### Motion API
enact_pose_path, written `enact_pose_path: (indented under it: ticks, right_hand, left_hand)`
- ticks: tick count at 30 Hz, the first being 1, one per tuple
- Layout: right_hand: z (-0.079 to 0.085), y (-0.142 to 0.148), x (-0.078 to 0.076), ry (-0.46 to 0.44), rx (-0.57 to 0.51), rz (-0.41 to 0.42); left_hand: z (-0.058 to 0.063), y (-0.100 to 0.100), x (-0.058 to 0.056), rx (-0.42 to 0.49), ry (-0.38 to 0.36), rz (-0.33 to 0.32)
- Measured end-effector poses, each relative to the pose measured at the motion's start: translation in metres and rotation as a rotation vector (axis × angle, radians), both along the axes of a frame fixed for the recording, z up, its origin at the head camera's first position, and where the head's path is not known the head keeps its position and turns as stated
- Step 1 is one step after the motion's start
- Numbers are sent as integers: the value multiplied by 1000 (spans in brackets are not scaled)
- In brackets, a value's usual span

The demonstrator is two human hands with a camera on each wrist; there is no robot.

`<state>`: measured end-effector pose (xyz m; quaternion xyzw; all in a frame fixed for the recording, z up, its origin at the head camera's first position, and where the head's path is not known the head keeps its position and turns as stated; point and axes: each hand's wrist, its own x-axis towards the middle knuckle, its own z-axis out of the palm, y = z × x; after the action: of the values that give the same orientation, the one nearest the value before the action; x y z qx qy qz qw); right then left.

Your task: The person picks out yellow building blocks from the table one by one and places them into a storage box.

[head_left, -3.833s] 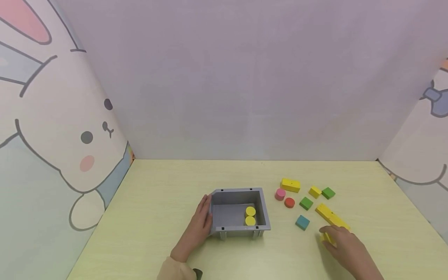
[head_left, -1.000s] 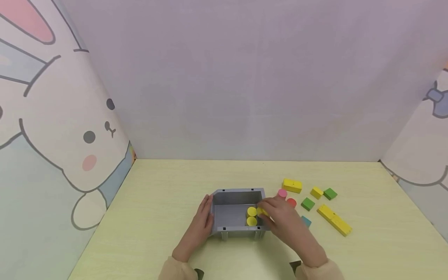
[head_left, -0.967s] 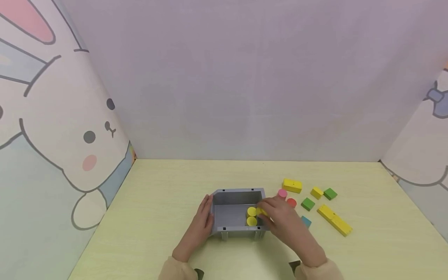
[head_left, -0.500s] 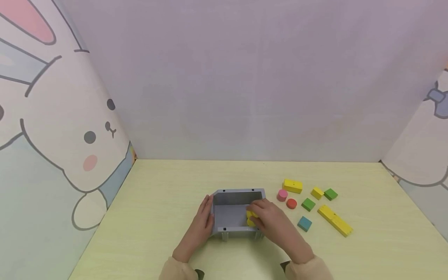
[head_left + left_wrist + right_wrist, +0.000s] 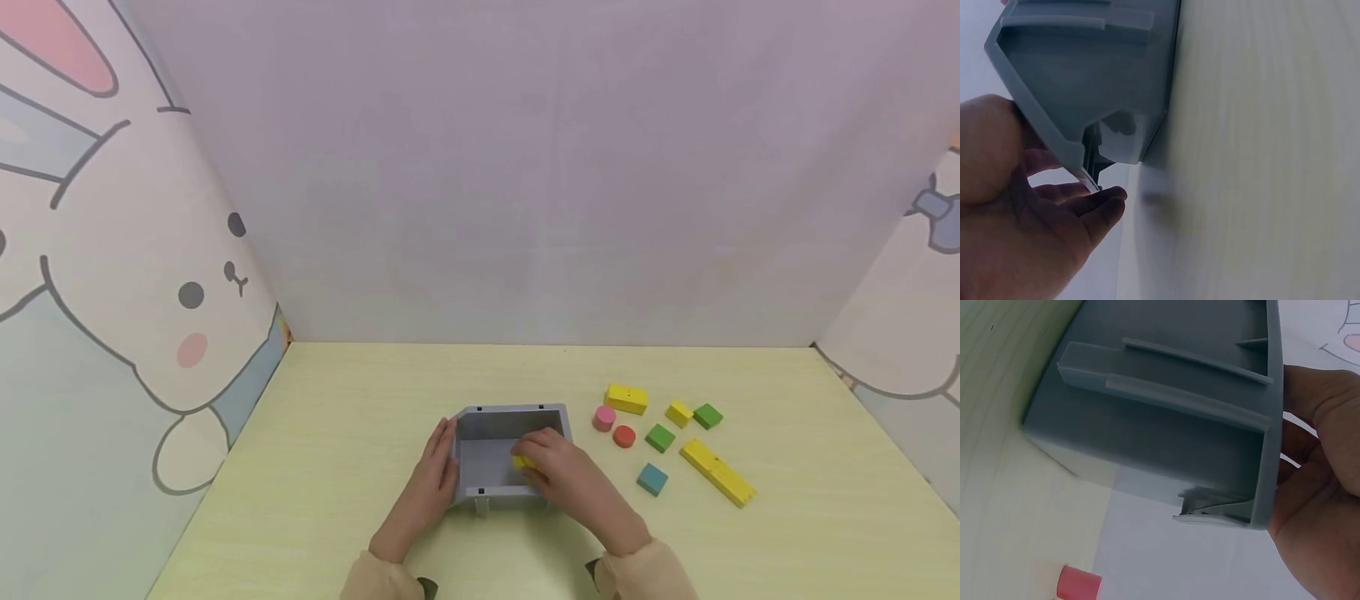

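Observation:
A grey plastic bin (image 5: 512, 408) stands on the table, its left end cut low. My left hand (image 5: 431, 475) rests along that end, fingers fairly straight against the edge; the left wrist view shows the fingertips (image 5: 1110, 203) reaching past the rim. My right hand (image 5: 555, 471) reaches over the bin's right wall and pinches a small yellow block (image 5: 521, 461) inside, low over the floor. Its exact shape is mostly covered by the fingers. The two yellow cylinders seen before in the bin are hidden behind this hand. In the right wrist view the bin's outer wall (image 5: 1166, 412) blocks the fingertips.
Right of the bin lie a pink cylinder (image 5: 604, 418), a red disc (image 5: 624, 436), a blue block (image 5: 652, 479), green blocks (image 5: 661, 437), a yellow cube (image 5: 679, 413), a yellow rectangular block (image 5: 627, 398) and a long yellow bar (image 5: 717, 472). Cloth walls stand behind and beside the table.
My right hand picked up the yellow block near the long bar, carried it left over the bin wall, and has shifted further left inside, covering the cylinders. My left hand stays put.

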<state>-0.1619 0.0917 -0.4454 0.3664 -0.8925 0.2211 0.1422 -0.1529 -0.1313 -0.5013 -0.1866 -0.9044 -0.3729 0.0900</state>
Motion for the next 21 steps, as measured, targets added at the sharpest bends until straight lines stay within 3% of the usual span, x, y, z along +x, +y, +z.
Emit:
enact_pose_path:
  ticks: [13,21]
  right_hand:
    - [0,-2,-8,-149,47,9]
    - [0,-2,-14,-294,45,37]
  left_hand:
    - [0,0,0,14,-28,1]
    - [-1,-1,0,16,-29,-2]
